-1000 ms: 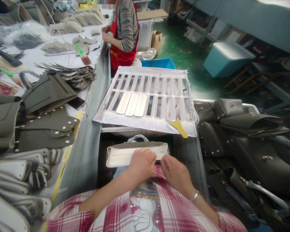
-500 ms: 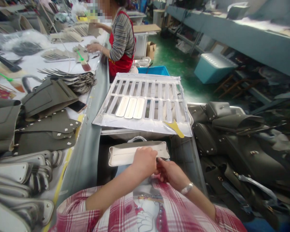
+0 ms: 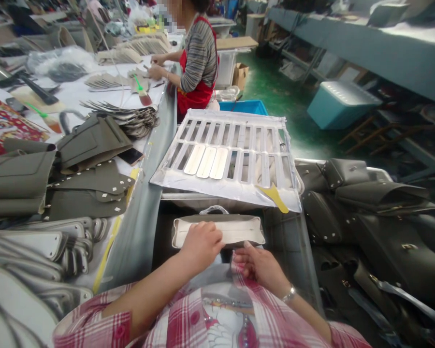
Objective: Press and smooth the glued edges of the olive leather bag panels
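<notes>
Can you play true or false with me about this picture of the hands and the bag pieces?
1. The left hand presses on a pale flat bag piece. True.
2. The right hand wears a big glove. False: it is bare, with a silver bracelet at the wrist.
3. A slotted white tray lies beyond the bag piece, with three shiny strips in its slots. True.
4. The yellow scraper is in the left hand. False: it lies on the tray's near edge.
5. A co-worker in a red apron stands at the table farther back. True.
</notes>
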`<state>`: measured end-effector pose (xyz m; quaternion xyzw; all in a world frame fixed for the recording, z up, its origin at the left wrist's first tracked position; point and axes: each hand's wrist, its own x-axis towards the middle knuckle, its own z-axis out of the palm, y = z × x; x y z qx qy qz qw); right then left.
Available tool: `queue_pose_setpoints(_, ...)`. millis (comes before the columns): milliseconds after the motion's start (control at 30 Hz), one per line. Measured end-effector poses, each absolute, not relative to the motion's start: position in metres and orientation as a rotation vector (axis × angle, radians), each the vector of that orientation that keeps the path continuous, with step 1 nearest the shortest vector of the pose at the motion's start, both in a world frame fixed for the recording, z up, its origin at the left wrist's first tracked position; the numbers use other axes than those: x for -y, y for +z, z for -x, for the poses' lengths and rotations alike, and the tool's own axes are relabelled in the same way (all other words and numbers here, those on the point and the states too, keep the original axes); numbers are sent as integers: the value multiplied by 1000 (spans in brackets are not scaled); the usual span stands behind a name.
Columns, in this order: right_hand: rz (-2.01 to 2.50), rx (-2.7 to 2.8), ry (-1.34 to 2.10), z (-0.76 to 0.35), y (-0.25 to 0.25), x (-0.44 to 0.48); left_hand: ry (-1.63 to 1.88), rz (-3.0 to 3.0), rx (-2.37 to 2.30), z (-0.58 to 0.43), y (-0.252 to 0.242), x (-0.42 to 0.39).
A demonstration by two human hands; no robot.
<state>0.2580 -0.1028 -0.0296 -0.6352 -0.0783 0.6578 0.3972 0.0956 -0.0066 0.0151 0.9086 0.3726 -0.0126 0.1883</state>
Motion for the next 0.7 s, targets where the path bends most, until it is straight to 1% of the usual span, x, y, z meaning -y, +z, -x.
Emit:
queue_pose_setpoints(167, 1637, 274, 1666, -259, -34, 103, 26, -2586, -952, -97, 9, 13)
queue_pose_setpoints(500, 1605, 259, 1697, -257, -32, 99, -90, -2612, -992, -106, 8, 10)
queue_pose_setpoints(700, 1737, 305, 1696, -253, -29, 92, -102, -2603, -1060, -114, 10, 9)
